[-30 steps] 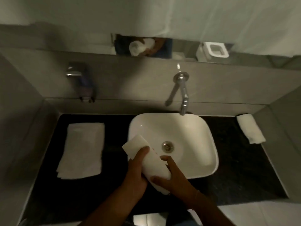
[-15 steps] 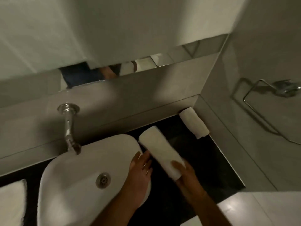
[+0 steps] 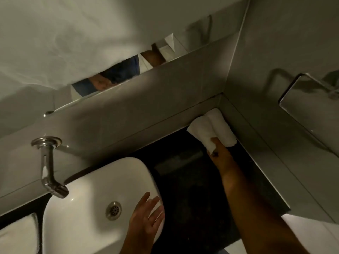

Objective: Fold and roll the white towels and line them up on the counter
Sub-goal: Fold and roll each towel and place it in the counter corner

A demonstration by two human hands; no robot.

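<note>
Head view, looking down at a dark bench (image 3: 185,173) set into a tiled corner, dim light.

Item 1: rolled white towel (image 3: 200,133), plain terry, a tight cylinder lying flat on the bench in the far right corner. Its far end reaches the back wall; its near end is under the right hand (image 3: 219,155). The hand's fingers close around that near end, thumb on top, gripping it.

Item 2: second rolled white towel (image 3: 222,128), same cloth and shape, lying parallel and touching item 1 along its length, on the right side, against the side wall. Its near end shows a slightly ragged spiral edge. No hand touches it.

Item 3: folded white towel (image 3: 18,235), flat, only partly in frame at the near left edge of the bench, left of the basin.

Item 4: white basin (image 3: 95,200), rounded rectangle, sitting on the bench, metal drain at its centre. The left hand (image 3: 146,219) hovers over its near right rim, palm up, fingers spread and holding nothing.

Item 5: chrome tap (image 3: 48,167), wall-mounted, spout over the far left of the basin.

Item 6: metal towel ring (image 3: 304,92) on the right wall, bare.

Item 7: mirror strip (image 3: 117,77) above the back ledge, reflecting blue cloth and a hand.
</note>
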